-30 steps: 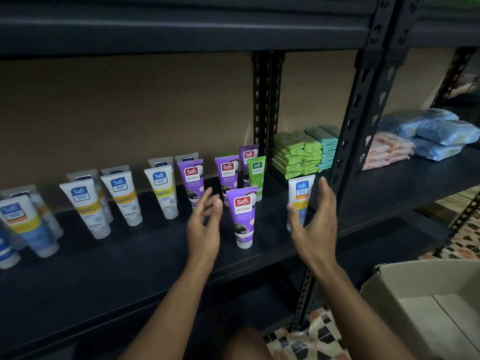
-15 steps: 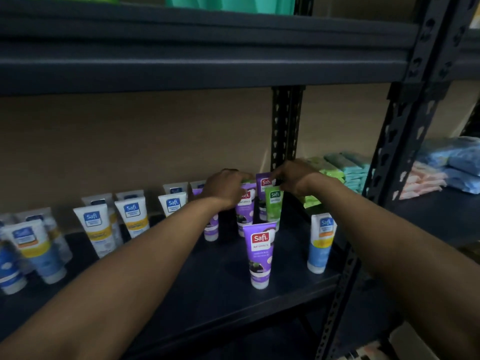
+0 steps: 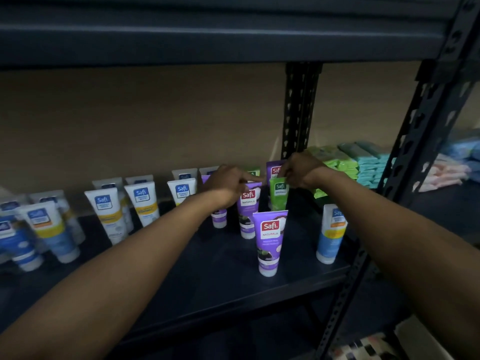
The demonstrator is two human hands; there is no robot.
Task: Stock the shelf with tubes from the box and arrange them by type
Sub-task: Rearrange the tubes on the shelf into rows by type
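Observation:
Tubes stand cap-down on the dark shelf [image 3: 207,276]. White and yellow tubes [image 3: 141,203] line the left, purple tubes [image 3: 270,240] stand in the middle, and a blue and white tube [image 3: 331,232] stands at the right. My right hand [image 3: 298,171] pinches the top of a green tube [image 3: 278,193] at the back. My left hand [image 3: 228,184] hovers over a purple tube [image 3: 248,209], its index finger pointing toward the green one. A second green tube [image 3: 253,171] peeks out behind my left hand.
Green and teal packets [image 3: 355,165] are stacked behind the upright post [image 3: 298,107]. Pink and blue packs [image 3: 452,167] lie on the neighbouring shelf at right. The front post [image 3: 405,172] stands at right. An upper shelf [image 3: 207,35] hangs overhead.
Both hands moved from the shelf front to the back tubes. My right hand now pinches the green tube's top, and my left hand shifted slightly left with a finger extended.

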